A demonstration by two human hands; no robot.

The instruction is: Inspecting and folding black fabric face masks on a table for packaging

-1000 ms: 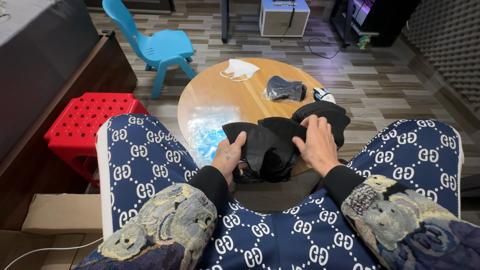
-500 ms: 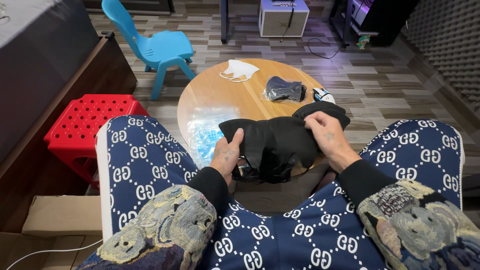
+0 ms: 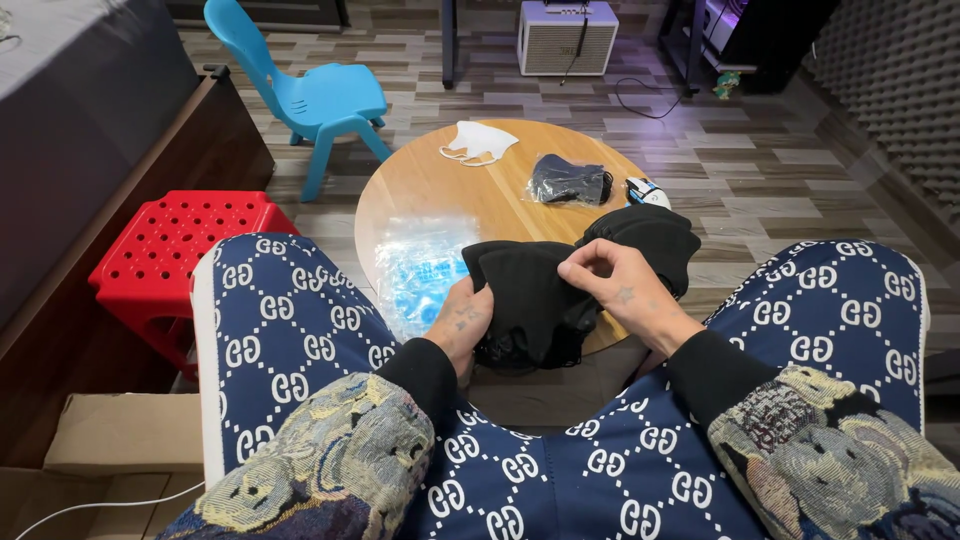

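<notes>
Both hands working a black fabric piece at the near edge of the round tabletop

The left hand (image 3: 462,325) grips the lower edge of the black fabric piece (image 3: 525,295) from beneath, while the right hand (image 3: 612,285) pinches its upper fold between thumb and fingers; the piece hangs over the near rim of the tabletop (image 3: 440,190), beside a clear blue-printed plastic bag (image 3: 418,272). Another dark bundle (image 3: 645,238) lies just behind the right hand. To handle it cleanly, he would do best to keep both grips at opposite edges and the fabric taut, clear of the bundle behind
</notes>
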